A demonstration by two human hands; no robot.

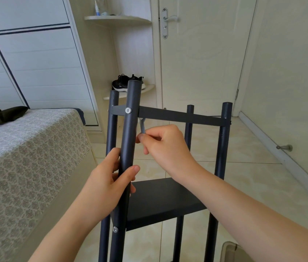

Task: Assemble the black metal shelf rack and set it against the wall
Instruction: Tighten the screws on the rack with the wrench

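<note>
The black metal shelf rack (179,117) stands upright on the tiled floor in front of me, with four round posts, a top crossbar and a black shelf panel (160,201) lower down. My left hand (109,184) grips the near left post (130,133) around its middle. My right hand (164,146) pinches a small grey wrench (142,126) just under the crossbar, behind that post. A silver screw head (128,110) shows on the post at crossbar height, and another screw (115,229) sits lower at shelf level.
A bed with a patterned cover (26,167) runs along the left, close to the rack. A closed door (202,53) and a corner shelf holding black shoes (126,84) stand behind. A wall with a doorstop (284,147) is on the right. A beige object (232,252) sits at the bottom edge.
</note>
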